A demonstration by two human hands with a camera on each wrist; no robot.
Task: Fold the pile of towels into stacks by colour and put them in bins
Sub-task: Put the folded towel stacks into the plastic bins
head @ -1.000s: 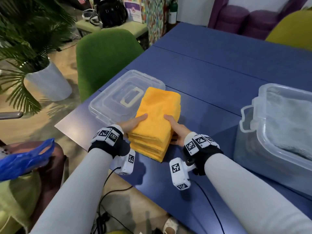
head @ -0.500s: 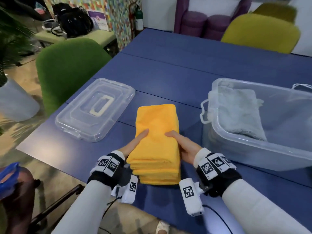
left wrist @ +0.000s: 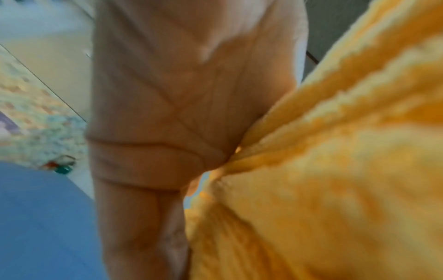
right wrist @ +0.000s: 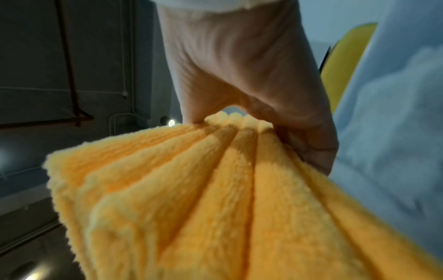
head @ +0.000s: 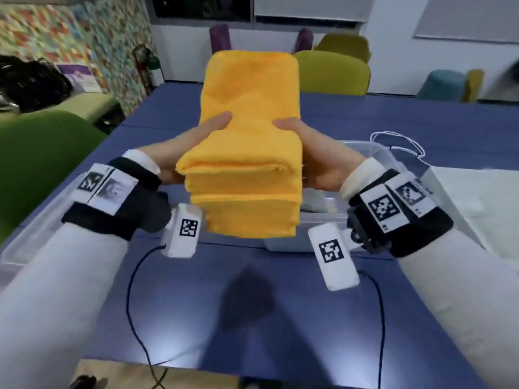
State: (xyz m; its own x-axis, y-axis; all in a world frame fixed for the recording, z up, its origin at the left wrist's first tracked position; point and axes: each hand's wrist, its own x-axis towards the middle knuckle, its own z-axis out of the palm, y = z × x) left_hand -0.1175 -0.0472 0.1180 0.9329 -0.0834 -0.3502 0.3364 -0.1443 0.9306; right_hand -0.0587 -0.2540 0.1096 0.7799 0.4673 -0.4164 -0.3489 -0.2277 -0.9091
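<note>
A stack of folded yellow towels (head: 247, 113) is held up in the air over the blue table (head: 252, 304). My left hand (head: 191, 141) grips its left side, thumb on top and fingers hidden underneath. On the opposite side my right hand (head: 314, 161) grips it the same way. In the left wrist view the palm (left wrist: 179, 113) presses into the towel edges (left wrist: 335, 170). The right wrist view shows my right hand (right wrist: 251, 75) squeezing the layered edges (right wrist: 191, 189). A clear plastic bin (head: 393, 153) stands just behind and right of the stack, with pale grey towels (head: 477, 197) inside.
The bin's clear lid (head: 16, 248) lies on the table at the far left, partly under my left sleeve. A green chair (head: 42, 153) stands left of the table, and yellow chairs (head: 334, 71) stand beyond its far edge. Black cables hang off the near edge.
The yellow stack lay on the table with both hands at its sides; now both hands have lifted it up and toward the bin on the right.
</note>
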